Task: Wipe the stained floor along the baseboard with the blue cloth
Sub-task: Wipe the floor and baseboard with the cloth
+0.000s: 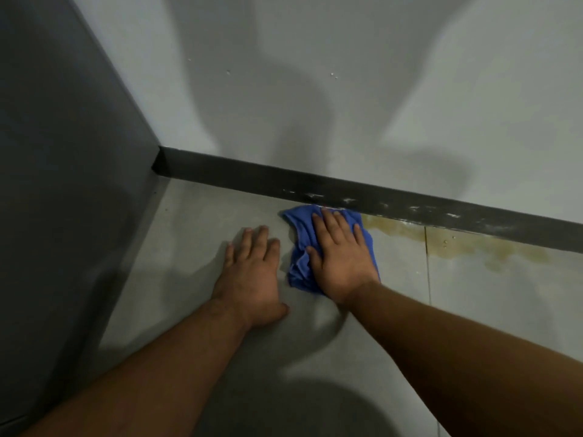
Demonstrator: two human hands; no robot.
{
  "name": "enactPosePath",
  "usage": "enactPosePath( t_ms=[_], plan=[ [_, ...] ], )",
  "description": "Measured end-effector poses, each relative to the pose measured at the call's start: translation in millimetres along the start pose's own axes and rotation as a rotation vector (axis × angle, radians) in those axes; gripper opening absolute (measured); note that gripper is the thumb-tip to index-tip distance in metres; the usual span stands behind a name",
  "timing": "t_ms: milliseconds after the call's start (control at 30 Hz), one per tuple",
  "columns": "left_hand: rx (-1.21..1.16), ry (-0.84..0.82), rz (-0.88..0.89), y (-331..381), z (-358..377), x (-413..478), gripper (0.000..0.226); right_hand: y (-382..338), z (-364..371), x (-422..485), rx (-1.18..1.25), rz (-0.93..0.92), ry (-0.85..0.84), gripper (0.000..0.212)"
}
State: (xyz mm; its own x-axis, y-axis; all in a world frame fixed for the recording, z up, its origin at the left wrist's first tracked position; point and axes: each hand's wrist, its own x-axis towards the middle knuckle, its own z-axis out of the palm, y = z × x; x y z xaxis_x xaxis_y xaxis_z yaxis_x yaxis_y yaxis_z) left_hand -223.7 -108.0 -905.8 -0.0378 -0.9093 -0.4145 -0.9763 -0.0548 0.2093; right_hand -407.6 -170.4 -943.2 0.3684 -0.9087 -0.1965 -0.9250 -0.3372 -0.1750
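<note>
Grey floor (pixel 195 216): blue cloth (pixel 299 257), yellowish stain (pixel 457 244), both hands flat.

This looks like a bare indoor corner of a room or corridor; whether in a home or some other building cannot be told. A pale grey painted wall (pixel 315 89) meets a dark grey panel (pixel 63 152) at the left, and a dark baseboard (pixel 252 178), scuffed with white marks, runs along the wall's foot. The floor (pixel 189 216) is smooth grey tile with a thin joint line (pixel 427 266), and a yellowish stain (pixel 441 241) lies beside the baseboard.
</note>
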Motion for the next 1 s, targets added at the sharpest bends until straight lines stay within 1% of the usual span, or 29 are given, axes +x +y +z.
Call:
enactPosePath(
  t_ms=[67, 100, 167, 267, 333, 433, 500, 567, 633, 667, 800, 867, 933, 1000],
  plan=[
    [-0.071, 0.071, 0.077, 2.1, 4.1, 3.3, 0.116, -5.8, 6.3, -9.1, -0.015, -0.043, -0.013, 0.073],
    [-0.108, 0.084, 0.080, 4.1, 7.0, 5.1, 0.114, -7.4, 8.6, -10.5, -0.026, -0.089, -0.025, 0.073],
    [-0.130, 0.070, 0.067, 6.9, 17.0, 5.8, 0.119, -3.9, 8.1, -5.2, -0.056, -0.186, -0.047, 0.074],
    [-0.061, 0.050, 0.081, 2.8, 33.2, 1.8, 0.132, 11.8, -0.3, 10.1, -0.093, -0.271, -0.060, 0.077],
    [-0.015, 0.043, 0.079, 1.3, 33.8, 1.1, 0.136, 26.0, -5.9, 11.8, -0.081, -0.243, -0.043, 0.078],
    [-0.020, 0.021, 0.043, 7.7, 25.3, 3.3, 0.138, 44.0, -10.0, 1.3, -0.037, -0.096, -0.004, 0.078],
    [-0.021, 0.017, 0.048, 17.0, 18.9, 3.0, 0.136, 46.7, -8.2, -13.2, -0.016, 0.000, -0.002, 0.077],
    [-0.026, 0.034, 0.086, 29.4, 14.8, 2.8, 0.128, 42.7, -3.8, -30.5, -0.003, 0.054, -0.004, 0.076],
    [-0.046, 0.031, 0.118, 41.1, 13.3, 3.4, 0.120, 35.1, 0.1, -44.7, -0.007, 0.039, -0.017, 0.074],
    [-0.054, 0.016, 0.121, 45.5, 13.8, 3.7, 0.120, 31.7, 1.3, -48.1, -0.014, 0.008, -0.036, 0.073],
    [-0.085, -0.040, 0.097, 47.9, 19.5, 4.1, 0.134, 27.8, -2.2, -29.5, -0.048, -0.197, -0.112, 0.071],
    [-0.086, -0.045, 0.087, 45.3, 19.3, 5.0, 0.140, 33.2, -9.8, -12.8, -0.060, -0.264, -0.140, 0.070],
    [-0.065, -0.041, 0.079, 43.6, 17.9, 4.2, 0.143, 41.5, -17.5, -2.9, -0.087, -0.277, -0.147, 0.070],
    [-0.030, -0.029, 0.087, 41.7, 17.3, 3.0, 0.142, 48.8, -22.2, 2.1, -0.084, -0.208, -0.151, 0.072]
  ],
)
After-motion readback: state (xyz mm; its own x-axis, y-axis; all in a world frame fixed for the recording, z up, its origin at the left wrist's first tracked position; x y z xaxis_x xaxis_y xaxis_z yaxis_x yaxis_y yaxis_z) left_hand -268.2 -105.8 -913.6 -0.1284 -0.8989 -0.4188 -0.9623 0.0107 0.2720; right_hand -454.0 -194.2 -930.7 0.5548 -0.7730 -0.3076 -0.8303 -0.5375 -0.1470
